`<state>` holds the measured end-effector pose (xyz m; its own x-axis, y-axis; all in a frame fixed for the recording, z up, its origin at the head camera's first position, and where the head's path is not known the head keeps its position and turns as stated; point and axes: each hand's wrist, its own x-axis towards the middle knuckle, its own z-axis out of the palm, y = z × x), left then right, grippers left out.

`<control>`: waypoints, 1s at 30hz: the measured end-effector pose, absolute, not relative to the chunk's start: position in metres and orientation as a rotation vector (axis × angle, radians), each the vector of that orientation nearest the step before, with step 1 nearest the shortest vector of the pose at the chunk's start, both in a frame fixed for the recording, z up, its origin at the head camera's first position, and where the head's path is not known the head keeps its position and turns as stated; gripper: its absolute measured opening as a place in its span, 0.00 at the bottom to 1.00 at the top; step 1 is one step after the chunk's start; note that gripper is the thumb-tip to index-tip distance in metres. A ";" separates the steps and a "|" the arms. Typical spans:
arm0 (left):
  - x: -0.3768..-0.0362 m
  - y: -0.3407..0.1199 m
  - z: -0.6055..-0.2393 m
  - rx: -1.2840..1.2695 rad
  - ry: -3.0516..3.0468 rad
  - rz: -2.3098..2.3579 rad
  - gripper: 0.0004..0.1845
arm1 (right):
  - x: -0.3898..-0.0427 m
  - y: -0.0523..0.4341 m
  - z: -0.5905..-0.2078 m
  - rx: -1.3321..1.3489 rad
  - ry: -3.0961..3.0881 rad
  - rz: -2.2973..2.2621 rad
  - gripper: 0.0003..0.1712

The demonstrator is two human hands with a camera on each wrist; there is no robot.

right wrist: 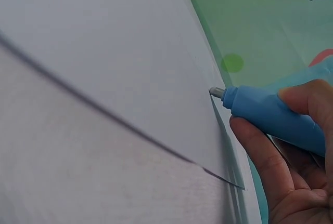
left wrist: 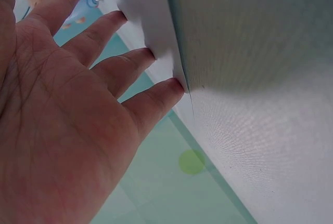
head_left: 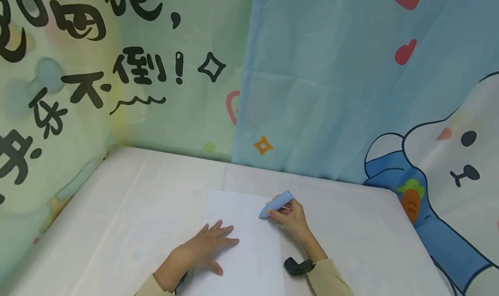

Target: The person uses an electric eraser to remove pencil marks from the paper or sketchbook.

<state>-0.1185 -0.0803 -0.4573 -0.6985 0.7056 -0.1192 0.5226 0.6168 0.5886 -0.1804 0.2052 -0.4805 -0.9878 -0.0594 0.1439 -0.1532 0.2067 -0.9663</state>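
L hand (head_left: 206, 246) flat on paper (head_left: 249, 244), pen (head_left: 276, 204) opposite.

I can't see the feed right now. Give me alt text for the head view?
A right hand holds a blue pen-shaped tool, tip at the right edge of a white paper sheet, while the left hand lies flat on the sheet. Both rest on a white-covered table before cartoon curtains.

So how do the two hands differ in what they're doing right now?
The left hand lies flat with its fingers spread, pressing on the white sheet of paper; the right hand is curled round a blue pen-shaped tool. The left hand holds nothing, while the right hand aims the tool's tip at the paper's right edge. Both rest at the same sheet.
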 end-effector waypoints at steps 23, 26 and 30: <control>-0.117 -0.079 -0.455 0.996 2.530 0.695 0.42 | -0.179 0.203 -0.481 0.195 -2.373 1.937 0.22; -0.117 -0.080 -0.455 0.996 2.525 0.714 0.42 | -0.179 0.204 -0.482 0.183 -2.365 1.923 0.22; -0.117 -0.080 -0.455 1.008 2.529 0.711 0.42 | -0.180 0.204 -0.482 0.177 -2.363 1.918 0.21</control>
